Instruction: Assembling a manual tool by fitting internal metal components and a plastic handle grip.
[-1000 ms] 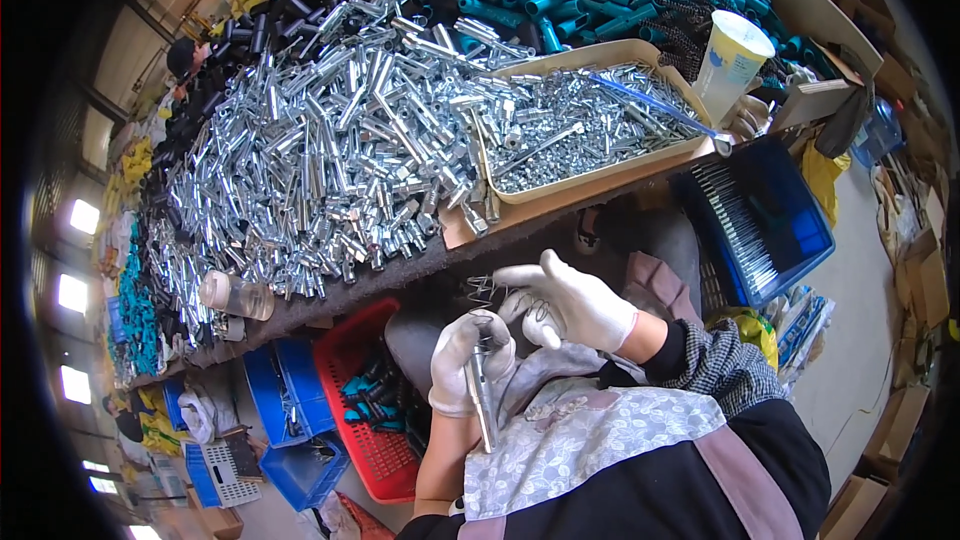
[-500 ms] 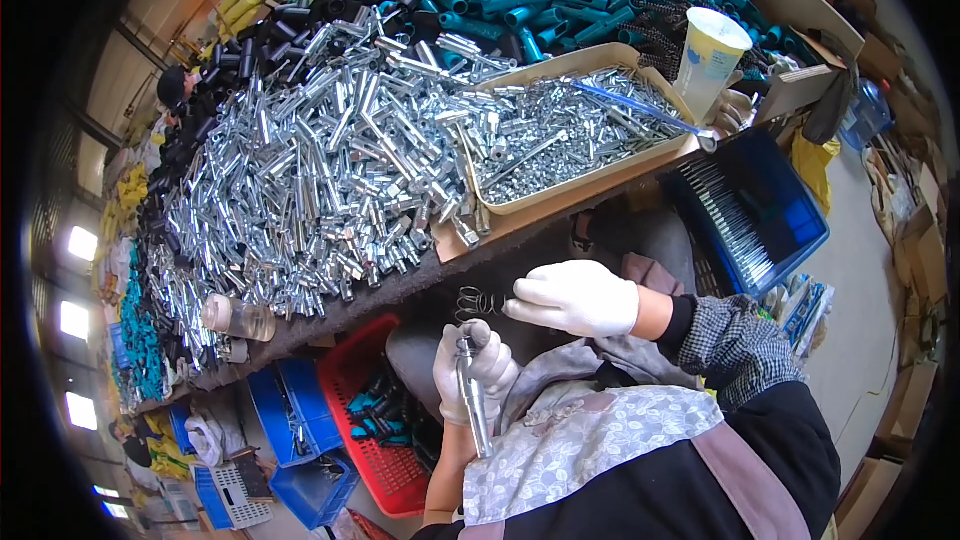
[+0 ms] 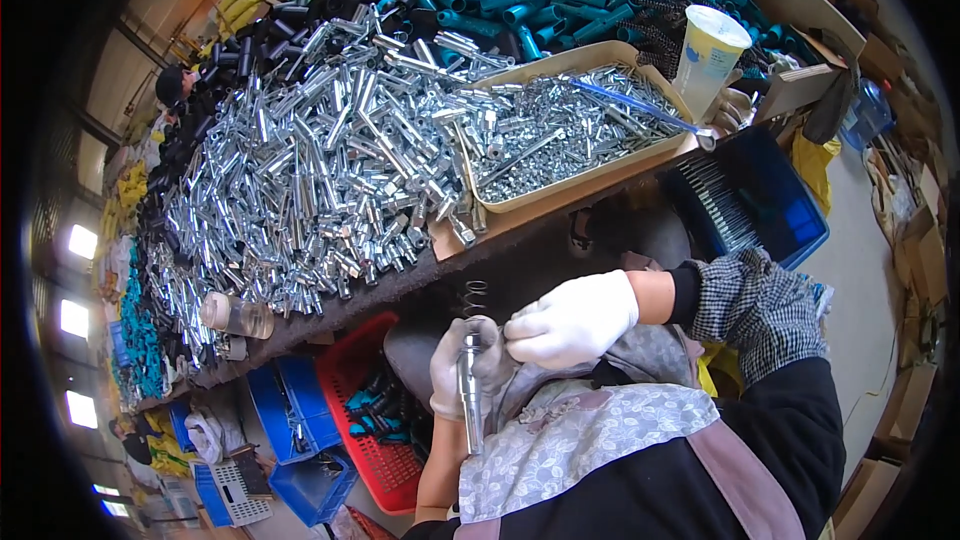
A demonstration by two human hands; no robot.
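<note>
My left hand [image 3: 447, 372], in a white glove, is closed around a shiny metal tube [image 3: 470, 395] that slants down toward my lap. A thin wire coil spring [image 3: 475, 296] stands up just above the left fingers; where its lower end sits is hidden. Right beside it, my gloved right hand [image 3: 575, 322] has its fingertips pinched together against the left hand's fingers. What is between them, if anything, is too small to see. Both hands are above my lap, over a flowered apron [image 3: 590, 440].
A heap of metal sleeves [image 3: 300, 160] covers the bench, beside a tray [image 3: 560, 195] of small parts. Teal tubes [image 3: 560, 0] lie behind, near a plastic cup [image 3: 710, 50]. A blue bin [image 3: 800, 230] is at right; a red basket [image 3: 385, 485] and blue bins [image 3: 290, 410] are below.
The spring has turned from lying sideways between the hands to standing above the left hand. My right hand has moved slightly down, its fingers now meeting the left hand.
</note>
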